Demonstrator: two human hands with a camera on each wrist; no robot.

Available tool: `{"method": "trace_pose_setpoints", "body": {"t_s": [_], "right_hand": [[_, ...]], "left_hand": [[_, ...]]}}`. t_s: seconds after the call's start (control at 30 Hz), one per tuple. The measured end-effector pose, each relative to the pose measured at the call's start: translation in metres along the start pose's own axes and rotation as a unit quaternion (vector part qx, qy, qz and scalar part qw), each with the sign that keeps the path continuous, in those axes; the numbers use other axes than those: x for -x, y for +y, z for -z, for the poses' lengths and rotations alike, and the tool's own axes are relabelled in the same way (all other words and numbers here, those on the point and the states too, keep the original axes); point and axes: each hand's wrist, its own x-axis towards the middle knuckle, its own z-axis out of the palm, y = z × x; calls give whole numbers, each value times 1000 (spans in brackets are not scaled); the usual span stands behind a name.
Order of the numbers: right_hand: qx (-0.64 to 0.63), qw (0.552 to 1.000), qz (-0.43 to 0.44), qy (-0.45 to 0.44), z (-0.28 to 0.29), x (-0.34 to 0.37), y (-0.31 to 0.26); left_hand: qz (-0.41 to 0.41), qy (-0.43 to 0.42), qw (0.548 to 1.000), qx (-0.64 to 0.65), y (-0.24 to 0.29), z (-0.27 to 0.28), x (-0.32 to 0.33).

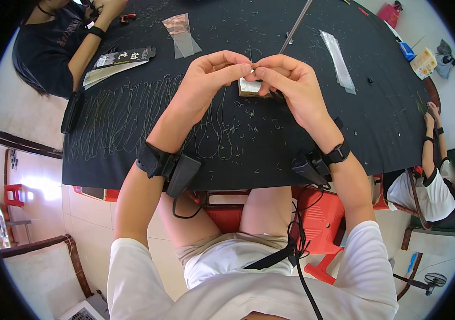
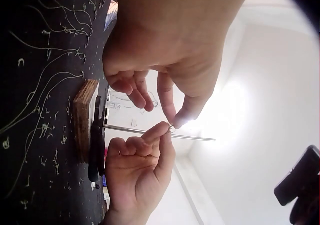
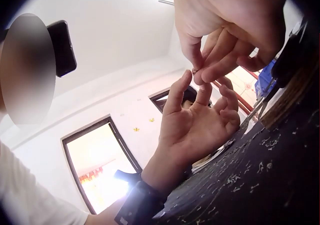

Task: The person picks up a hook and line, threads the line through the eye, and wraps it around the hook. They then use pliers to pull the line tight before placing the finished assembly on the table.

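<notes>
The left hand (image 1: 214,80) and the right hand (image 1: 295,88) are meeting over the middle of the black tabletop (image 1: 318,133). Each hand is pinching with its thumb and finger, and the fingertips are holding one tiny thing (image 2: 171,127) between them. It is too small to tell what it is. It is sitting up in the air, above the small block (image 1: 247,92) with the shiny white top. A dark tool (image 2: 97,150) is lying on the block. A thin metal rod (image 1: 297,25) is sticking up behind the hands. Long, thin strings (image 1: 131,114) are lying in a row toward the left edge of the tabletop. Little bits of string (image 1: 251,113) are lying near the block. A clear bag (image 1: 338,61) is resting on the right side.
</notes>
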Motion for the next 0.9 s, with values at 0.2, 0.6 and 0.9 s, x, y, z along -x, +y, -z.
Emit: {"method": "trace_pose_setpoints", "body": {"t_s": [0.2, 0.6, 0.9], "right_hand": [[3, 1000, 1, -3, -2, 1, -1], [18, 1000, 11, -3, -1, -1, 1], [17, 1000, 7, -3, 4, -1, 4]], "left_hand": [[10, 12, 1000, -16, -4, 3, -1], [8, -5, 1000, -28, -2, 0, 0], [22, 17, 999, -43, -3, 1, 0]]}}
